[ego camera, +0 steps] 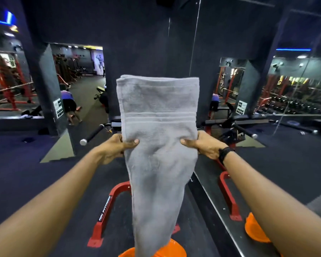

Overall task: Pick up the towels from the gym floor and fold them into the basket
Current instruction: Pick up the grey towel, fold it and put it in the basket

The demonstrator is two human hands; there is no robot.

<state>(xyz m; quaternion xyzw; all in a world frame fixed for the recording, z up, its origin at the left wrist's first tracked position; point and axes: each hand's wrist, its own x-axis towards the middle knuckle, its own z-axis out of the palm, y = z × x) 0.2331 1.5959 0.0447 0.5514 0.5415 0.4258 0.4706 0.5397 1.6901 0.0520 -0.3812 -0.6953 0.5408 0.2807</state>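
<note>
Grey towel: terry cloth, woven stripe bands across its upper part. Held up in the air, folded lengthwise into a long strip, upper end doubled over toward 12 o'clock, lower end hanging narrow toward 6 o'clock. Orange basket: on dark floor at 6 o'clock, rim partly hidden behind the towel's lower end.

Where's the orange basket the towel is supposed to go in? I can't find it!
Look at the grey towel that the left hand and right hand pinch by its sides in the middle of the picture. Follow it down to its hanging end: the orange basket sits right beneath, at the bottom edge by the red machine frame. It is bright orange on the dark floor, and a mirror copy shows to its right.
</note>
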